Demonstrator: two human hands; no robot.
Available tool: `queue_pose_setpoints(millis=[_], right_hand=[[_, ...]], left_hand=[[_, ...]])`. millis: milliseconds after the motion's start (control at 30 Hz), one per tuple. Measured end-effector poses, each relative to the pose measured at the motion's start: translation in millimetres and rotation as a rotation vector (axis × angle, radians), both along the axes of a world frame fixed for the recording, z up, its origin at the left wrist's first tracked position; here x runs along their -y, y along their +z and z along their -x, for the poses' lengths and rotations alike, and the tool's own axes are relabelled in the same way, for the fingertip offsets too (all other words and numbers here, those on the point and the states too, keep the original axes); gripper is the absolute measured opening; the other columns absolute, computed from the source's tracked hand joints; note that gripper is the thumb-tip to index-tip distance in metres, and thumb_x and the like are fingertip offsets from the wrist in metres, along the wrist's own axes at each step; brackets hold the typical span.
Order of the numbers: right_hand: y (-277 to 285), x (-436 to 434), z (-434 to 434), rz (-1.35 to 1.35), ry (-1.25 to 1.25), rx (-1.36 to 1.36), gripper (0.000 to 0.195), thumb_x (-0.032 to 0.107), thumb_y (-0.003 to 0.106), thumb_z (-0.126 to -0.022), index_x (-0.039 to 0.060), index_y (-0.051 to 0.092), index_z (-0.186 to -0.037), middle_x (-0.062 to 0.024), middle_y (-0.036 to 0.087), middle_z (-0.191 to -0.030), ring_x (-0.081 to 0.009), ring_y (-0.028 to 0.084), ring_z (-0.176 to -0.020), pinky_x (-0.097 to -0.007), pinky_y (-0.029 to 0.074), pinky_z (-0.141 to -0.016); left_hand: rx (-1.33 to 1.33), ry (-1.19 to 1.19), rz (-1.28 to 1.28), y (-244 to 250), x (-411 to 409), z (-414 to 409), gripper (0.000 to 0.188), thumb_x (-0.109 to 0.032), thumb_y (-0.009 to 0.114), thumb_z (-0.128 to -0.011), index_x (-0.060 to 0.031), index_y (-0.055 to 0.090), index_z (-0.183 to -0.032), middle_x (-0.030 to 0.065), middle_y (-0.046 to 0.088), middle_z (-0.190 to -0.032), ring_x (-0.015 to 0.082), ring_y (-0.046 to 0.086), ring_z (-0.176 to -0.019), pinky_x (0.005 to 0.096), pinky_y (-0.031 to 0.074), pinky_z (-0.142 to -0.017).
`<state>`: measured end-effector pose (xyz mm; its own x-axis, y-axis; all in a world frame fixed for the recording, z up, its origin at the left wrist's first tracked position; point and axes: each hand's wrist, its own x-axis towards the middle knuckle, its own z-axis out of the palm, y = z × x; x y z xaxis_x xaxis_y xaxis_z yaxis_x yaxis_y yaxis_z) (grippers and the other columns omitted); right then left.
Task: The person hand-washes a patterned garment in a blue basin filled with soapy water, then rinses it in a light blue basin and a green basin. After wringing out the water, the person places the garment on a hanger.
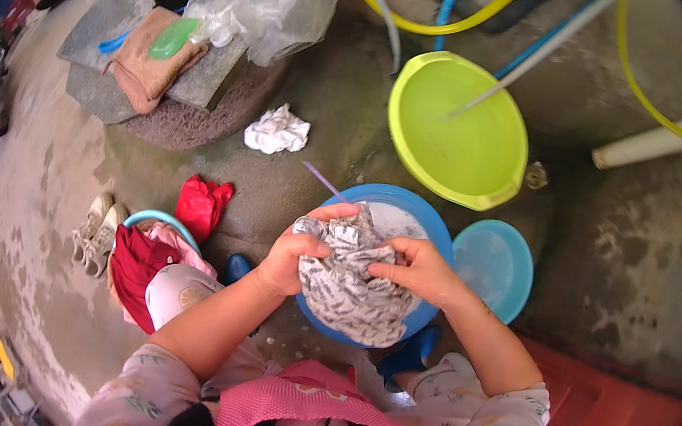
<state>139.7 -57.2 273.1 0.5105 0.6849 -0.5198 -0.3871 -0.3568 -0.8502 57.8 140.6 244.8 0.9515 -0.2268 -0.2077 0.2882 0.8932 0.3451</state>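
Observation:
Both my hands grip a bunched, wet-looking white cloth with dark printed marks [355, 299]. My left hand [299, 249] pinches it at its left upper part, and my right hand [414, 268] holds its right side between thumb and fingers. The cloth is over a blue plastic basin [440, 216] and hides much of it. White suds [395, 219] show at the basin's far side. A thin purple stick-like thing [323, 179] leans out over the basin's far left rim; its lower end is hidden.
A yellow-green tub of water [458, 131] stands beyond, with a pale pipe [528, 69] reaching in. A light-blue basin [495, 269] sits right. Left are a clothes basket [166, 219], red cloth [203, 204] and shoes [97, 236]. A stone slab [95, 93] carries green soap [173, 38] on a towel [153, 69].

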Motion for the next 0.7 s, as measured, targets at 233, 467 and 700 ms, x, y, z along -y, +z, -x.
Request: queue_pose_setpoints(millis=[233,467,700], right_hand=[[-3.4,-47.0,-66.7,0.047,0.190,0.044,0.038,0.024,0.077,-0.076,-0.0031,0.063,-0.100,0.0003,0.060,-0.075,-0.0034,0.051,-0.065,-0.0213,0.043,-0.057],[31.8,-38.6,-26.9,0.225,0.014,-0.038,0.029,0.014,0.069,-0.081,-0.0046,0.060,-0.102,-0.0043,0.064,-0.090,-0.0080,0.056,-0.078,-0.0230,0.046,-0.069],[175.3,22.1,-13.2,0.141,-0.277,0.215,0.020,0.001,0.050,-0.084,-0.0035,0.057,-0.103,-0.0055,0.062,-0.093,-0.0117,0.055,-0.087,-0.0271,0.045,-0.079]], left_hand=[[-0.175,0.135,0.018,-14.7,-21.4,-32.5,0.094,-0.006,0.054,-0.055,-0.0048,0.025,-0.144,0.0164,0.044,-0.135,0.0316,0.048,-0.121,0.0416,0.035,-0.105],[-0.032,-0.012,-0.238,21.2,-6.2,-13.6,0.103,0.001,0.054,-0.050,-0.0070,0.021,-0.147,0.0091,0.032,-0.145,0.0230,0.032,-0.133,0.0331,0.022,-0.110],[-0.345,0.321,0.063,139.0,45.5,10.1,0.084,0.001,0.050,-0.051,-0.0025,0.039,-0.135,0.0118,0.041,-0.137,0.0282,0.040,-0.127,0.0392,0.031,-0.108]])
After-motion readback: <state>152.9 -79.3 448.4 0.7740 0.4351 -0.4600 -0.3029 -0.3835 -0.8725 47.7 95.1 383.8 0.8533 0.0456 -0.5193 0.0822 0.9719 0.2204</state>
